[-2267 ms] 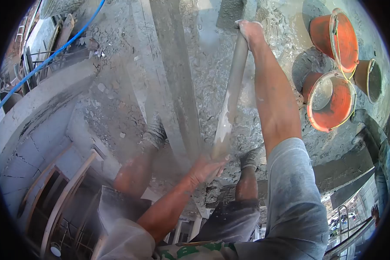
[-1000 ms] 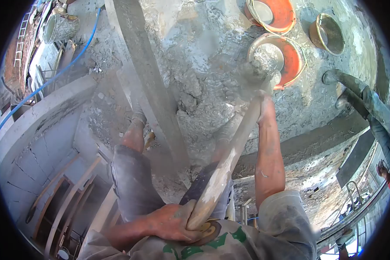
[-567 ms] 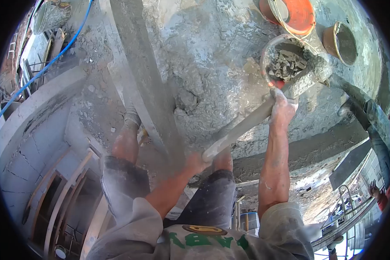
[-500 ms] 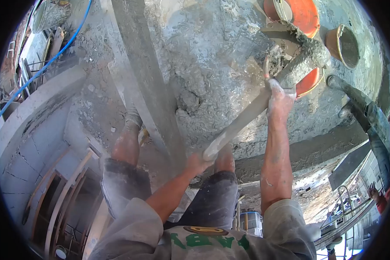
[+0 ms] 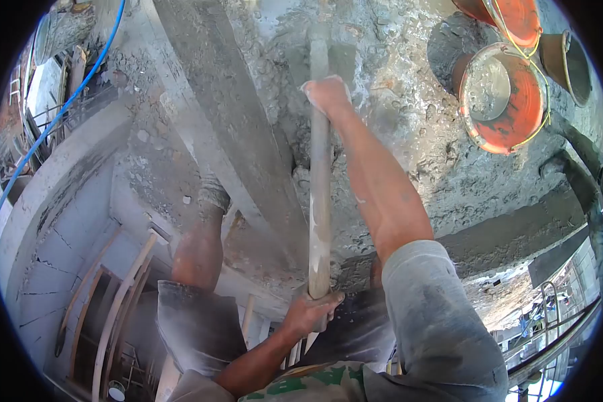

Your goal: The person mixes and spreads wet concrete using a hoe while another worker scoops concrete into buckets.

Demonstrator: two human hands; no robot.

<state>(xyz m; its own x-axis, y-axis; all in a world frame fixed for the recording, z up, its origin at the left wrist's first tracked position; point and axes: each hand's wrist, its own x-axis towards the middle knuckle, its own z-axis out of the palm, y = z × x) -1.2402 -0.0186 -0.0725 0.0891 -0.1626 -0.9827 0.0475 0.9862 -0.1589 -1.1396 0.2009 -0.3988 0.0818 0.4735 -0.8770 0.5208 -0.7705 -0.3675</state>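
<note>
A long-handled shovel (image 5: 320, 201) points straight ahead of me, its blade (image 5: 342, 63) down in the wet grey concrete (image 5: 395, 114). My left hand (image 5: 311, 313) is closed round the rear end of the handle, close to my body. Farther forward, my right hand (image 5: 328, 95) grips the shaft just behind the blade. Part of the blade is hidden by concrete. To the right of the shovel, an orange bucket (image 5: 521, 100) with a yellow cord handle shows grey material inside.
A second orange bucket (image 5: 516, 17) and a dark bucket (image 5: 576, 70) stand at the upper right, near another person's boots (image 5: 569, 167). A concrete beam (image 5: 214, 114) runs along the left of the shovel. Farther left are a blue hose (image 5: 74, 97) and a curved concrete edge (image 5: 60, 167).
The shovel has swung left from the buckets, where concrete covered its blade, down into the wet concrete. Both hands have stayed on it. The buckets show more fully now.
</note>
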